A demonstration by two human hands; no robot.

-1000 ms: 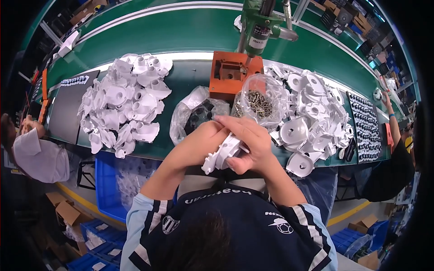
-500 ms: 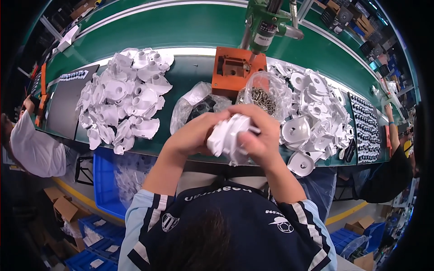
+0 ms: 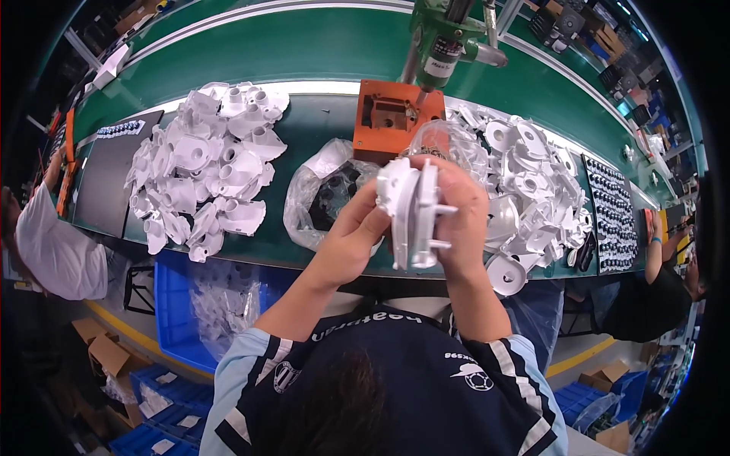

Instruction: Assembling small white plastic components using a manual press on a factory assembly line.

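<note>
Two white plastic housing pieces stand side by side between my hands, above the table's near edge. My left hand (image 3: 351, 242) is closed on the left white plastic piece (image 3: 398, 188), its thumb and fingers pinching the edge. The other white plastic piece (image 3: 425, 216), with thin pegs sticking out to the right, is gripped by my right hand (image 3: 465, 209). Their faces are nearly against each other; whether they are joined I cannot tell. Just beyond my right hand, a clear bag of metal screws (image 3: 435, 146) is partly hidden. Left of my hands lies a clear bag (image 3: 304, 194) with dark parts inside.
An orange fixture block (image 3: 376, 140) sits under a green press (image 3: 439, 57). Heaps of white plastic parts lie left (image 3: 199, 152) and right (image 3: 532, 178). A black tray (image 3: 614, 216) of small parts is far right. Below stands a blue bin (image 3: 173, 304). Co-workers sit at both sides.
The white pieces have turned from a blurred, tilted pose to upright, edge-on, and shifted slightly right. My left hand has moved lower on its piece. At right, a co-worker's arm has lowered.
</note>
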